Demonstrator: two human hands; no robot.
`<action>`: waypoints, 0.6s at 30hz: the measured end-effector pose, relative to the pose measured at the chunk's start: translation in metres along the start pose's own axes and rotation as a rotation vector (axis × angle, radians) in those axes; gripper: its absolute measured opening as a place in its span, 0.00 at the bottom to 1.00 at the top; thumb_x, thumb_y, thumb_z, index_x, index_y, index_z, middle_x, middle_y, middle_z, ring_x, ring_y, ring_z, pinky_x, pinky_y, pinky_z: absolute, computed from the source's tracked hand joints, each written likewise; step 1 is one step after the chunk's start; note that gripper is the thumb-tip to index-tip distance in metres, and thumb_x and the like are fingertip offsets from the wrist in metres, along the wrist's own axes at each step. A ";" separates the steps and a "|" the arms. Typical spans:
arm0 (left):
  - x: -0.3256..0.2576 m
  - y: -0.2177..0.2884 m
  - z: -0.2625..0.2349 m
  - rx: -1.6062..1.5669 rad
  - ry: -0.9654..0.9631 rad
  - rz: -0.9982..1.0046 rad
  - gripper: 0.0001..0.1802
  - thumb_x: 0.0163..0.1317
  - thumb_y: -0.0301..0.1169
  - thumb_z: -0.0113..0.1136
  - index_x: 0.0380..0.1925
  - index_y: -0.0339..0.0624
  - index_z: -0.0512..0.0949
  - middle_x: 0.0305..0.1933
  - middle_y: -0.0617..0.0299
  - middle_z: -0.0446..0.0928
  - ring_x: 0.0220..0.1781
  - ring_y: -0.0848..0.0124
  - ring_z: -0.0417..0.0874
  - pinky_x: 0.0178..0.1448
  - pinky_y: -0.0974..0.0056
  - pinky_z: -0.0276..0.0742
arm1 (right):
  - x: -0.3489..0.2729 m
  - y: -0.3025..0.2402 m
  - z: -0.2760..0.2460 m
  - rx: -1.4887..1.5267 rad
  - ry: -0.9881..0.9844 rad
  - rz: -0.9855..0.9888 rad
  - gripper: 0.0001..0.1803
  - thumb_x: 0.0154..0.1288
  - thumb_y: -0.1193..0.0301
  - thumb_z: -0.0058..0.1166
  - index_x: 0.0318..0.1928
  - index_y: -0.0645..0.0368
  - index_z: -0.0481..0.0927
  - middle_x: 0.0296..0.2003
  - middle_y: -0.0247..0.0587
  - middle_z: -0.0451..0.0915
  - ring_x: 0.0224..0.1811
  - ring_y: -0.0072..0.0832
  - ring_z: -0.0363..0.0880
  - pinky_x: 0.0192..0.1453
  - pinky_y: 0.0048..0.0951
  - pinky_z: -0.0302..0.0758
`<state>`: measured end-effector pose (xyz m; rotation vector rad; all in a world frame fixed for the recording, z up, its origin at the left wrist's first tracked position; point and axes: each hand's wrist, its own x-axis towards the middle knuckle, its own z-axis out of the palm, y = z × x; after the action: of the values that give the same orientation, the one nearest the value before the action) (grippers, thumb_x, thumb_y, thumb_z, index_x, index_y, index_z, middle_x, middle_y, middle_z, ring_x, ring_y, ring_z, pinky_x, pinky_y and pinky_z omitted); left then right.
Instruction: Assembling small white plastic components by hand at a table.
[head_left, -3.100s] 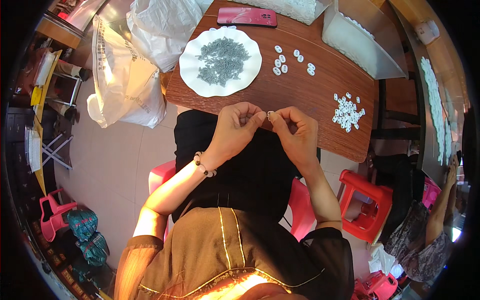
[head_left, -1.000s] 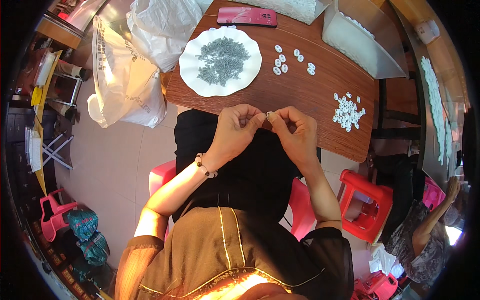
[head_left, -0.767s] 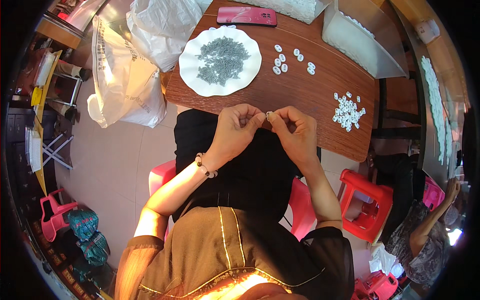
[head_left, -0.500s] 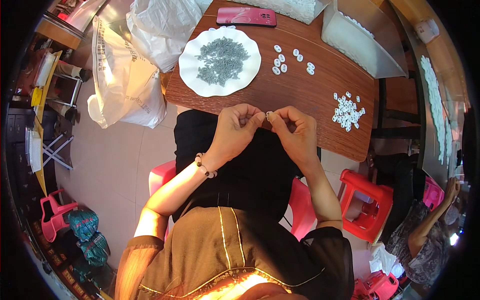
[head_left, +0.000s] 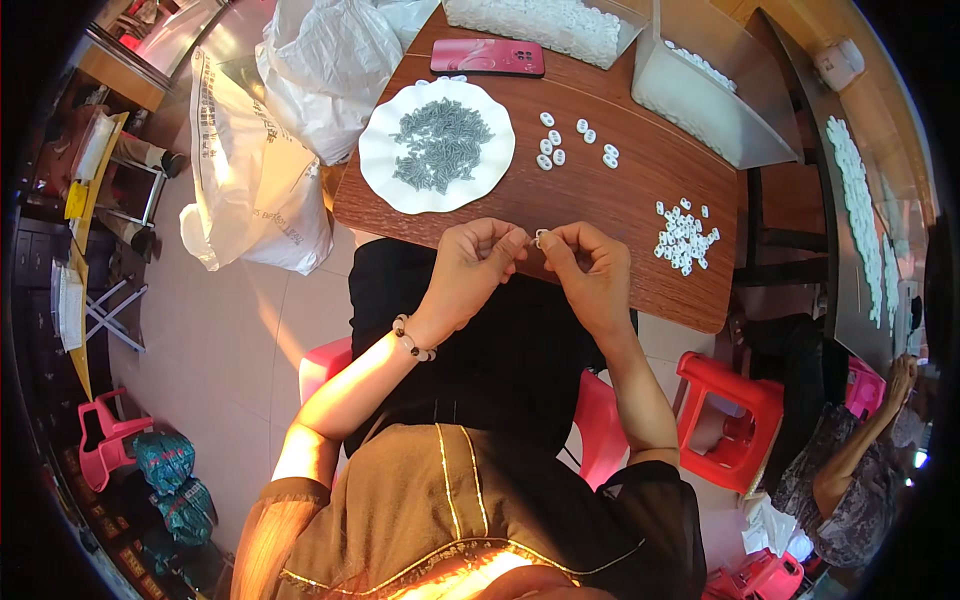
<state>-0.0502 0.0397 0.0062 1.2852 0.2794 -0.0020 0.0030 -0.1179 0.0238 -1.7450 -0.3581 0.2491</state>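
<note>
Over the table's near edge, my left hand (head_left: 470, 275) and my right hand (head_left: 595, 275) meet with their fingertips almost touching. A small white plastic piece (head_left: 542, 237) is pinched between my right thumb and forefinger. The left thumb and forefinger are pressed together beside it, and whatever they hold is too small to make out. Beyond the left hand stands a white wavy-edged plate (head_left: 378, 178) with a heap of small grey screw-like pieces (head_left: 445, 145). Several white oval two-hole pieces (head_left: 558, 157) lie loose to its right. Smaller white pieces (head_left: 685, 240) form a pile at the table's right.
A pink phone (head_left: 487, 58) lies at the back of the brown table (head_left: 600, 215). Bins of white pieces (head_left: 690, 110) stand at its far right. White sacks (head_left: 255, 180) are on the left, and a red stool (head_left: 728, 425) is at the right. Another person's arm (head_left: 860, 455) shows far right.
The whole view has shifted slightly, so the table sits lower in the picture. Both hands stay together at the table edge, with only small finger movements around the white piece.
</note>
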 end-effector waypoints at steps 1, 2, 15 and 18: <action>0.000 0.000 0.000 -0.018 -0.008 -0.009 0.11 0.68 0.33 0.59 0.37 0.34 0.79 0.28 0.67 0.78 0.26 0.84 0.73 0.30 0.78 0.68 | 0.000 0.001 0.000 0.000 0.001 -0.001 0.10 0.66 0.70 0.59 0.33 0.67 0.82 0.23 0.33 0.81 0.25 0.14 0.76 0.30 0.19 0.72; 0.000 0.000 0.001 -0.018 -0.009 -0.009 0.11 0.68 0.33 0.59 0.37 0.34 0.79 0.28 0.67 0.78 0.26 0.84 0.73 0.30 0.78 0.68 | 0.000 0.001 0.000 0.014 0.011 -0.013 0.10 0.66 0.70 0.59 0.33 0.67 0.82 0.23 0.33 0.81 0.25 0.14 0.76 0.30 0.19 0.72; 0.002 -0.012 -0.001 0.437 0.049 0.376 0.04 0.63 0.25 0.60 0.34 0.36 0.79 0.29 0.65 0.77 0.27 0.80 0.74 0.31 0.74 0.69 | 0.028 0.031 -0.033 -0.454 0.248 -0.253 0.09 0.62 0.70 0.61 0.29 0.63 0.80 0.20 0.41 0.76 0.20 0.28 0.74 0.26 0.29 0.69; 0.002 -0.010 0.010 0.594 0.010 0.479 0.06 0.58 0.25 0.65 0.35 0.39 0.80 0.33 0.62 0.76 0.30 0.72 0.77 0.33 0.68 0.71 | 0.029 0.036 -0.041 -0.430 0.263 -0.231 0.09 0.62 0.70 0.61 0.29 0.63 0.80 0.20 0.42 0.76 0.21 0.28 0.74 0.27 0.30 0.69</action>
<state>-0.0475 0.0280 -0.0010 1.9182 -0.0369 0.3519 0.0481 -0.1509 -0.0027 -2.1048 -0.4380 -0.2417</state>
